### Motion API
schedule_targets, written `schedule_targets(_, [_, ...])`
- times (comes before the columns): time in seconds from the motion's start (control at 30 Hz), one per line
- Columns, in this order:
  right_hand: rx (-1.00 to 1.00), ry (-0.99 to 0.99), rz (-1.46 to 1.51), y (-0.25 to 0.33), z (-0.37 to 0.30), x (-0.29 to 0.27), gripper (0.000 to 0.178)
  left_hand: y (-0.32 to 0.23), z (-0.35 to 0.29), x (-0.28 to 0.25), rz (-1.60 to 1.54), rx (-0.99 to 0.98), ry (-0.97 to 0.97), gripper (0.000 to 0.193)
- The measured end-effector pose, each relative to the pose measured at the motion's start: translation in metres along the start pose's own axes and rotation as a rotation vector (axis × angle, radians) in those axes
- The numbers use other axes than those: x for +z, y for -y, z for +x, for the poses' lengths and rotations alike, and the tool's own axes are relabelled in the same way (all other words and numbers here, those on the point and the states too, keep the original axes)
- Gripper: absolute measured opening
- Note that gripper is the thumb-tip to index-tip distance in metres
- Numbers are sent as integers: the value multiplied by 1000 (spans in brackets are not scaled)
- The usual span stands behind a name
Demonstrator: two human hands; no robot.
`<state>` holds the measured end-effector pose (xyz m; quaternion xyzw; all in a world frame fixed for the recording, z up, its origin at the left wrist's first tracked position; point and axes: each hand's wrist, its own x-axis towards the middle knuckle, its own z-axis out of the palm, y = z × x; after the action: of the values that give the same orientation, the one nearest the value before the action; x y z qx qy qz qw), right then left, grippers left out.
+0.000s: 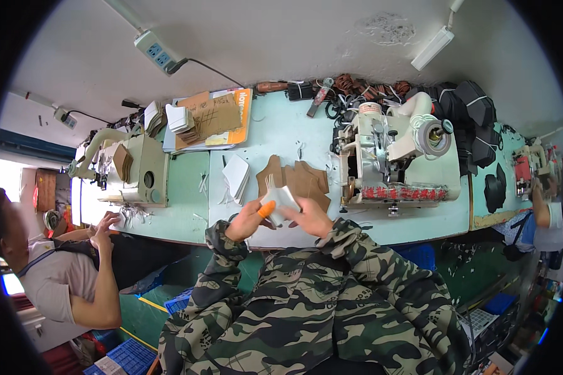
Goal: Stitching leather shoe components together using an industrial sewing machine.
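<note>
**At the bench's front edge: white pieces between your two hands**

Before your chest, a small stack of white pieces [282, 198], just above the near side of the bench [281, 134]; a few edges fan out at its upper left. Your left hand [245, 222] is closed around its left side, an orange finger cover [266, 209] on one digit lying across the top. Your right hand [314, 217] is half curled, touching the right side; its fingers are blurred, so cannot tell whether they grip or only rest.

Just beyond the stack, brown shaped pieces [308, 178] lie flat, overlapping. Left of these, a second white stack [235, 177], slightly spread, on the bench.

To your right, a cream sewing machine [381, 147]; black bundles [476, 103] are heaped behind and beside it. Far left, another cream machine [149, 178], with brown pieces leaning on its body. Between the machines, toward the wall, a brown card [218, 119] lies over papers, a further white pile [179, 119] at its left.

At the left-hand machine, a co-worker [69, 281] sits with both hands raised near the bench edge. On the wall above, a power strip [154, 52].
</note>
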<state>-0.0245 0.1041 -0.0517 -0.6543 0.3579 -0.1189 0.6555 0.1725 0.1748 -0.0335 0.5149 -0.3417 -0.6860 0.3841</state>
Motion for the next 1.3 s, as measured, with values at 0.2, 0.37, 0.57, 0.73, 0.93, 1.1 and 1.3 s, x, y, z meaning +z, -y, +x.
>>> schedule_targets(0.2, [-270, -481, -669, -14, 43, 23, 44, 5, -21, -53, 283, -194, -473, 34])
schedule_targets(0.37, [-138, 87, -250, 21, 27, 39, 47, -4, -25, -37, 563, -217, -399, 33])
schedule_targets(0.57, [-29, 150, 109, 28, 14, 5, 39, -11, -6, -4, 257, 0, -61, 36])
schedule_targets(0.73, [88, 135, 243, 30, 2, -19, 28, -19, 8, 9, 269, 50, 7, 45])
schedule_targets(0.93, [102, 148, 338, 23, -4, -20, 25, -15, 14, 16, 267, 88, 17, 49])
schedule_targets(1.1, [155, -133, 461, -40, -4, -29, 22, 3, 27, -11, 120, 95, -323, 40])
schedule_targets(1.3, [414, -380, 238, -57, -11, -34, 37, 24, 42, -55, 629, -155, -487, 38])
